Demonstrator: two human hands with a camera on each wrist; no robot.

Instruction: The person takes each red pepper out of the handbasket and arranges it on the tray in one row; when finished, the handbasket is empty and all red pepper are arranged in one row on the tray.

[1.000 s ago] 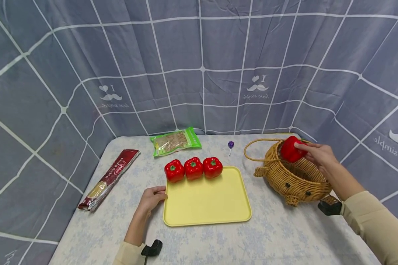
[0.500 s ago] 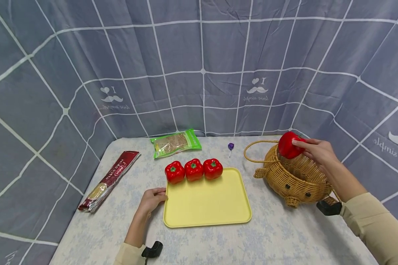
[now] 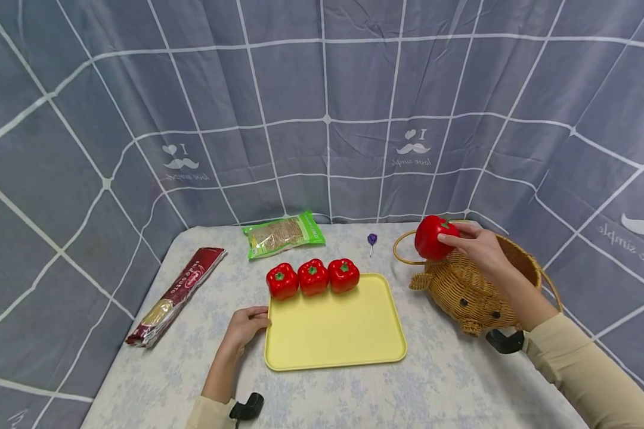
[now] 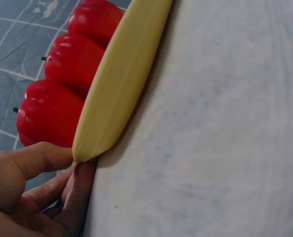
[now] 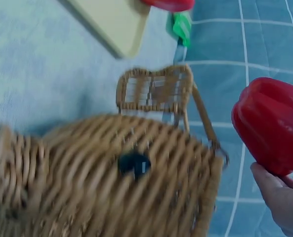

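My right hand (image 3: 474, 244) grips a red bell pepper (image 3: 433, 238) with a green stem, held over the left rim of the wicker basket (image 3: 461, 286). In the right wrist view that same bell pepper (image 5: 270, 126) is raised beside the basket, with the thumb (image 5: 267, 182) against its underside. On the left, my left hand (image 3: 245, 325) pinches the left edge of the yellow tray (image 3: 335, 333) between thumb and fingers, as the left wrist view shows at the tray's corner (image 4: 84, 148). Several red bell peppers (image 3: 313, 277) sit in a row along the tray's back edge.
A maroon pasta packet (image 3: 177, 295) lies at the table's left. Behind the tray is a green-edged food packet (image 3: 284, 234), and a purple lollipop (image 3: 372, 239) lies to its right. The basket's handle (image 3: 402, 250) sticks out to its left. Grid-patterned curtains surround the table.
My right hand has lifted the bell pepper out from the basket's opening and carried it left past the rim. The left hand stays on the tray's edge.
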